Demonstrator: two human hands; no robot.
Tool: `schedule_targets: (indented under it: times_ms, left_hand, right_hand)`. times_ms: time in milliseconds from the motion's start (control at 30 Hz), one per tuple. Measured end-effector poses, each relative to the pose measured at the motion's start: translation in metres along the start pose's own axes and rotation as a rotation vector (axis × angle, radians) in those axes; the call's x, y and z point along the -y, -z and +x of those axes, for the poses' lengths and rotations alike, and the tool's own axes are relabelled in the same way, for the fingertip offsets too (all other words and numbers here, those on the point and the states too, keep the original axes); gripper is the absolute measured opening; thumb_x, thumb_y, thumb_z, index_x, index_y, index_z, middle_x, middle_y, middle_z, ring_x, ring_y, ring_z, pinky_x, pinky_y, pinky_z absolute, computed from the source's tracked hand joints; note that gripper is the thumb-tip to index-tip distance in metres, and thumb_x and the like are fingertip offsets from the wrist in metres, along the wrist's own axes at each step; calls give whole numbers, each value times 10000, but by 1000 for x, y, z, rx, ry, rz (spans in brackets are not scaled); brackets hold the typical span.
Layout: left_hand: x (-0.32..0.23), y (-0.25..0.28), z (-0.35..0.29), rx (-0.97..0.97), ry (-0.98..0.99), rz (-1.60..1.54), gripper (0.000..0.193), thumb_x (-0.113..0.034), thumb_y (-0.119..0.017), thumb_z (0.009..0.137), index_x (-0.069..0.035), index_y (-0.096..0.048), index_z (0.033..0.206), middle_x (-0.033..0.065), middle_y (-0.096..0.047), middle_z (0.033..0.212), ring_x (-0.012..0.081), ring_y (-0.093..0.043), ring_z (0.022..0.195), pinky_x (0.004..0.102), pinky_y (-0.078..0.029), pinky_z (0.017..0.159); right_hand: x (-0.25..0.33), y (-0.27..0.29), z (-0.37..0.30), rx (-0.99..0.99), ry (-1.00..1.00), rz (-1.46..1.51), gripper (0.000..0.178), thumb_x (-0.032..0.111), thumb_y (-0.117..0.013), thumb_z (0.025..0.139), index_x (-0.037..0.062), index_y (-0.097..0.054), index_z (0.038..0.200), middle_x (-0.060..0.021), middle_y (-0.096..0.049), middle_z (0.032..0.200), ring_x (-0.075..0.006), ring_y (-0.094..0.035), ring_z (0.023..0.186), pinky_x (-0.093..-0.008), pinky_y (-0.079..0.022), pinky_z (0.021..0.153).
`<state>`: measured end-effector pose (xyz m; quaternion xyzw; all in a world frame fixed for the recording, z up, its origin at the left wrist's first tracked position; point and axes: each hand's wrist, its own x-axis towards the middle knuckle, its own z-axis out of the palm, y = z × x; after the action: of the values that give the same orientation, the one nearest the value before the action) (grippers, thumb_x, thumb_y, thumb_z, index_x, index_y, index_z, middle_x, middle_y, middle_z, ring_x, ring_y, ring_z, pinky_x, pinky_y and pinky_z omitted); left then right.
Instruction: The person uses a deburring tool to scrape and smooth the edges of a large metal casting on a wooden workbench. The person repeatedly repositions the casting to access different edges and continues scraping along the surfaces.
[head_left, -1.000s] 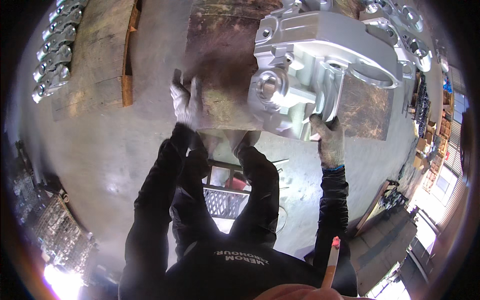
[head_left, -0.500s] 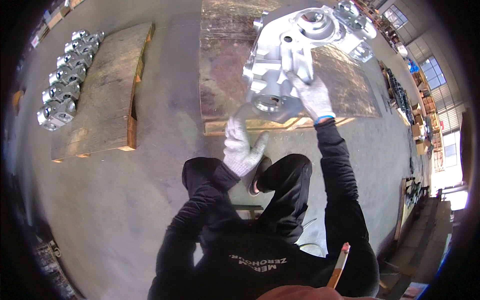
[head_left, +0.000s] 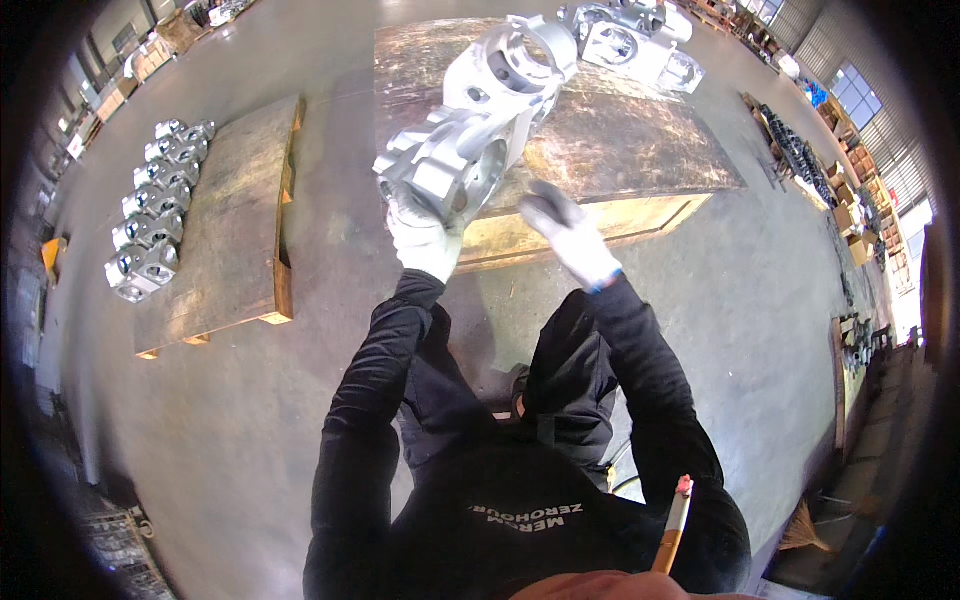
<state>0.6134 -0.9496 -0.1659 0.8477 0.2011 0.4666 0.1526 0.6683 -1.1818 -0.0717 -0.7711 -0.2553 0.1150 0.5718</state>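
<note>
A large silver metal casting (head_left: 455,150) with round bored openings is tilted up at the near left edge of a wood-topped platform (head_left: 620,150). My left hand (head_left: 425,245), in a whitish glove, grips its lower near end. Some of those fingers are hidden by the metal. To the right, my gloved right hand (head_left: 575,238) is apart from the casting, over the platform's near edge. Its fingers are stretched toward the casting, slightly smeared by motion, with nothing seen in them. More silver castings (head_left: 640,48) stand at the platform's far side.
On the left, a low wooden pallet (head_left: 235,210) lies on the concrete floor (head_left: 330,240), with a row of silver castings (head_left: 155,215) along its left edge. Dark parts (head_left: 790,145) and cardboard boxes (head_left: 850,220) line the right side. A lit cigarette (head_left: 676,520) shows at the bottom.
The casting has turned and tipped toward the left. My left hand has risen onto its near end, while my right hand has come off it and moved nearer to me.
</note>
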Motion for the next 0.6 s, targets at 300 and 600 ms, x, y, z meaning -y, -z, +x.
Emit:
schedule_targets:
  times_ms: [300, 600]
  left_hand:
    - [107, -11, 84, 261, 96, 28, 944, -334, -815, 805, 46, -347, 1532, 327, -603, 1304, 478, -638, 1196, 538, -540, 1029]
    - [60, 33, 230, 210, -50, -19, 891, -626, -729, 950, 34, -510, 1508, 278, -598, 1468, 353, -595, 1349, 446, -435, 1169]
  right_hand:
    - [-312, 168, -264, -783, -857, 302, 352, 233, -681, 1006, -14, -702, 1256, -89, -749, 986, -161, -707, 811, -306, -590, 711]
    - [-516, 34, -498, -233, -1423, -367, 546, 536, -621, 933, 37, -814, 1046, -230, -791, 1044, -358, -789, 942, -428, -609, 846]
